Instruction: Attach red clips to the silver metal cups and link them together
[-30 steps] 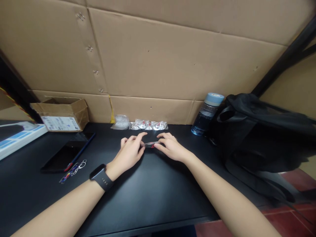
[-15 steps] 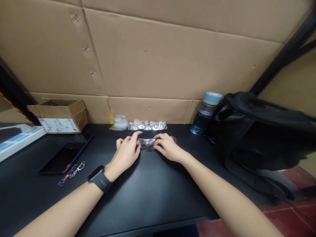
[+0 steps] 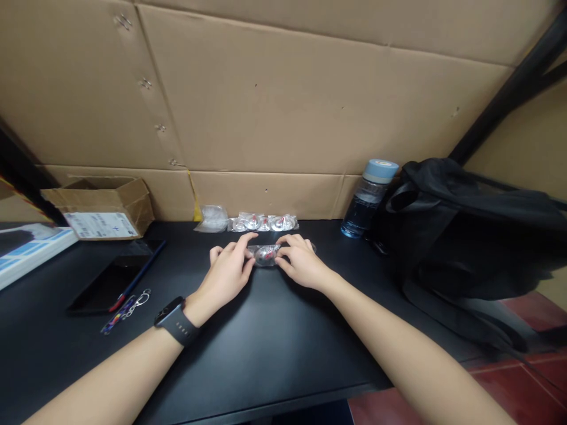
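A small clear plastic packet with a red part inside [image 3: 264, 255] lies on the black desk [image 3: 274, 348] between my two hands. My left hand [image 3: 228, 273], with a black watch on its wrist, pinches the packet's left end between thumb and forefinger. On the packet's right end, my right hand [image 3: 301, 262] holds with its fingertips. A row of several similar clear packets [image 3: 261, 222] lies just beyond, against the cardboard wall.
A blue-capped water bottle [image 3: 368, 198] and a black bag [image 3: 469, 230] stand at the right. At the left lie a dark phone or tablet [image 3: 104, 283], a pen, a keyring [image 3: 126, 305], an open cardboard box [image 3: 101, 206] and a white-blue box [image 3: 26, 251].
The packet between my fingers has turned from edge-on to flatter, showing more of its clear face. Both hands shifted slightly farther from me.
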